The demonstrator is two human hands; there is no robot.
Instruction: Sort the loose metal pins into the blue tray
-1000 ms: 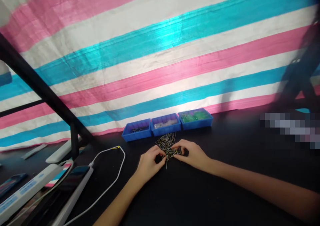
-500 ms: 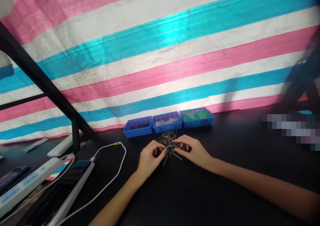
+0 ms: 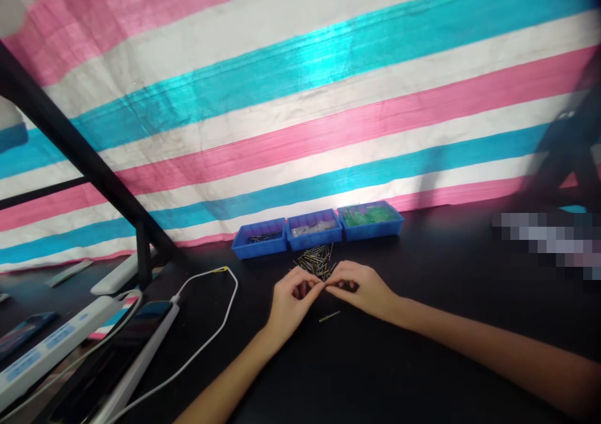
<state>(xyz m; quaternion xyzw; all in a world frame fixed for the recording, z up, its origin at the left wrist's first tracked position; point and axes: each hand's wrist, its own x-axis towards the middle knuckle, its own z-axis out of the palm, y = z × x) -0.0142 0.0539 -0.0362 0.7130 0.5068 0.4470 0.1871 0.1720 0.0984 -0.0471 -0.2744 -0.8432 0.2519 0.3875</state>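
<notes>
My left hand (image 3: 292, 295) and my right hand (image 3: 364, 288) meet at the fingertips over the black table, just in front of a pile of thin metal rod-like pieces (image 3: 315, 260). Thumb and forefinger are pinched on each hand. Whatever sits between the fingertips is too small to make out. One slim piece (image 3: 329, 316), yellowish at one end and grey at the other, lies apart on the near side of the hands. The hands cover the pile's near edge.
Three blue bins stand in a row behind the pile: one with dark thin pieces (image 3: 259, 249), one with clear pieces (image 3: 314, 239), one with green pieces (image 3: 372, 231). Left are a white cable (image 3: 233, 299), a phone (image 3: 113, 361) and a power strip (image 3: 56, 342). A striped sheet (image 3: 300, 117) hangs behind.
Both hands have come slightly nearer to me and closed together at the fingertips. A single slim piece now lies separate in front of them.
</notes>
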